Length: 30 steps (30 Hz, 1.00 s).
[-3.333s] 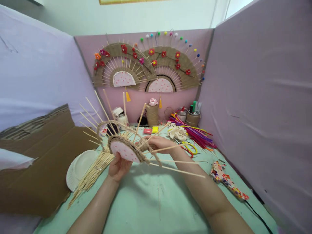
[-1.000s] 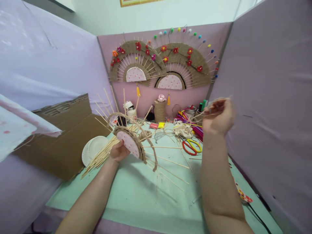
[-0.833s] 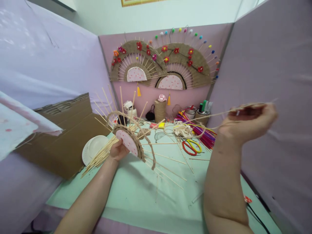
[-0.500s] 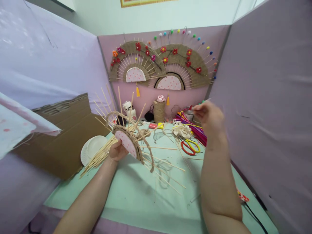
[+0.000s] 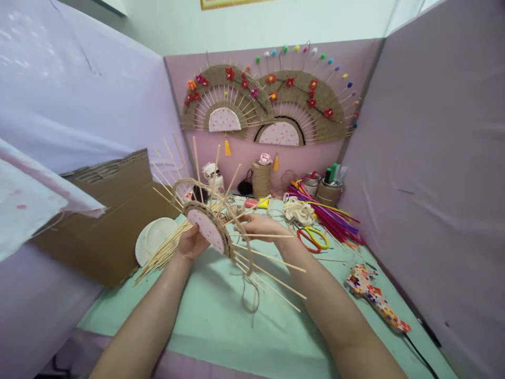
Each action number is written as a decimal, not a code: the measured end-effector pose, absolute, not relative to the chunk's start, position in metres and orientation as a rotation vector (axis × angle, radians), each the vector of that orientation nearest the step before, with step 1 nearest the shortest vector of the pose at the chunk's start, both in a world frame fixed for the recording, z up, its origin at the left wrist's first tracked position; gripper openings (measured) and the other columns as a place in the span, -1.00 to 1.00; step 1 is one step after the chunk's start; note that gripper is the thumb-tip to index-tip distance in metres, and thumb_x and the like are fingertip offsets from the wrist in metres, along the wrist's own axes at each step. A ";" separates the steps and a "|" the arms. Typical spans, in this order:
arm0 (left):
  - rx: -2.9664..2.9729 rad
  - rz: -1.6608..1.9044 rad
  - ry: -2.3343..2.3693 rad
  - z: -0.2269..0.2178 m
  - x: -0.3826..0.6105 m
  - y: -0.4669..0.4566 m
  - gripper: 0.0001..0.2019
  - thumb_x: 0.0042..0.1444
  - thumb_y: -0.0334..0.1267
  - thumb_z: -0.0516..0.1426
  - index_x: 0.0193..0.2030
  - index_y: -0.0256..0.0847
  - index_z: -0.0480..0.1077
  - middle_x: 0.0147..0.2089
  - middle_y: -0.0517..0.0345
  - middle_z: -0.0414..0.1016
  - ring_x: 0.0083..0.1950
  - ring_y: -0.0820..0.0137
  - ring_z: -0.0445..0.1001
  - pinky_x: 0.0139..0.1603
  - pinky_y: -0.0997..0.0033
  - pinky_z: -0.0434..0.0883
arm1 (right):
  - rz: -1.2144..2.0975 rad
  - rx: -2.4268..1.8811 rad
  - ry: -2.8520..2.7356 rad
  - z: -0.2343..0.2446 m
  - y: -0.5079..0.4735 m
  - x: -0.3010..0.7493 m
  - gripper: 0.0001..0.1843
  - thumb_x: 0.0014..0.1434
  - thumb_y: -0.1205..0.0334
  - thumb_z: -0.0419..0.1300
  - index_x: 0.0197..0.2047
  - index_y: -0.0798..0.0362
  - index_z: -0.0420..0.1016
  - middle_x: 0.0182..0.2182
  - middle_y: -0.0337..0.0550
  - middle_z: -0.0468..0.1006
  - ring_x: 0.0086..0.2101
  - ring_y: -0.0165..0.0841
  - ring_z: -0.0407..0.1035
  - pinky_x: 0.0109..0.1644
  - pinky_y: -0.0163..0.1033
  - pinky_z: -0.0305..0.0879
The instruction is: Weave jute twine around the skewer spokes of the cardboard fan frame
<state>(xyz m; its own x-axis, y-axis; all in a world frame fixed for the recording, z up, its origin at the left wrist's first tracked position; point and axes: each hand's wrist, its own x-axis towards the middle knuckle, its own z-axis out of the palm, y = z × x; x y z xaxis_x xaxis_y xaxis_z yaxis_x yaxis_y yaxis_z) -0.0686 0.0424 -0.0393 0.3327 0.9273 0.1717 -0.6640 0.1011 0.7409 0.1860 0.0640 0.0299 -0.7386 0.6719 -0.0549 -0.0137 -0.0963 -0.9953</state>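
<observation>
My left hand [image 5: 192, 242] is closed on the lower edge of a half-round fan frame, its thumb on the pink-dotted centre [image 5: 206, 230]. Thin wooden sticks [image 5: 272, 257] fan out from the frame, and jute twine [image 5: 250, 252] weaves between several of them. My right hand [image 5: 258, 226] is behind the right-hand sticks, with its fingers closed at a small bundle of twine [image 5: 233, 211]. Sticks and twine partly cover those fingertips. A loose loop of twine [image 5: 256, 302] dangles below the frame.
Loose sticks [image 5: 163, 256] and white paper plates [image 5: 144, 242] lie left, near cardboard [image 5: 106, 226]. Scissors [image 5: 315, 238], coloured pipe cleaners [image 5: 335, 221] and a flower-patterned glue gun [image 5: 376, 300] with a cord lie right. A twine spool [image 5: 261, 181] stands behind; two finished fans [image 5: 300, 105] hang on the back panel.
My right hand has come down and left from its raised position at the right to the twine behind the frame. The left hand keeps holding the frame almost in place.
</observation>
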 end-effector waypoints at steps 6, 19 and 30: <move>0.852 1.152 0.392 -0.038 -0.064 0.039 -0.68 0.00 -0.14 0.20 -0.12 -0.25 0.53 -0.06 -0.08 0.59 0.27 -0.02 0.27 0.33 -0.12 0.05 | 1.612 -0.692 -1.251 0.051 0.087 0.237 -0.66 0.05 -0.05 0.24 -0.48 0.05 0.36 -0.81 -0.52 0.04 -0.73 -0.56 -0.05 -0.55 -0.40 0.14; 0.768 1.220 0.447 -0.047 -0.072 0.045 -0.74 0.05 -0.20 0.17 -0.17 -0.27 0.53 -0.13 -0.08 0.61 0.24 0.00 0.32 0.31 -0.10 0.11 | 0.424 -0.401 -0.172 0.118 0.038 0.379 -0.51 0.36 0.17 -0.19 -0.59 0.01 0.22 -0.66 -0.39 0.16 -0.72 -0.57 0.05 -0.64 -0.47 0.10; 0.826 1.134 0.363 -0.038 -0.065 0.040 -0.72 0.05 -0.18 0.16 -0.13 -0.24 0.54 -0.11 -0.08 0.60 0.27 -0.02 0.27 0.34 -0.11 0.02 | 0.545 -1.272 -1.597 0.090 0.060 0.326 -0.81 -0.03 0.13 0.30 -0.50 0.07 0.51 -0.58 -0.23 0.51 -0.53 -0.42 0.33 -0.45 -0.33 0.22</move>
<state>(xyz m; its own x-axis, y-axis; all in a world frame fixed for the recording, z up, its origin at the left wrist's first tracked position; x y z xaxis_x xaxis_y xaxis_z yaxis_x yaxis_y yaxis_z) -0.0654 0.0396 -0.0382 0.4071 0.9021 0.1430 -0.6512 0.1769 0.7380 0.3265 0.0603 0.0898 0.0326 0.9106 0.4119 0.4687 0.3501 -0.8110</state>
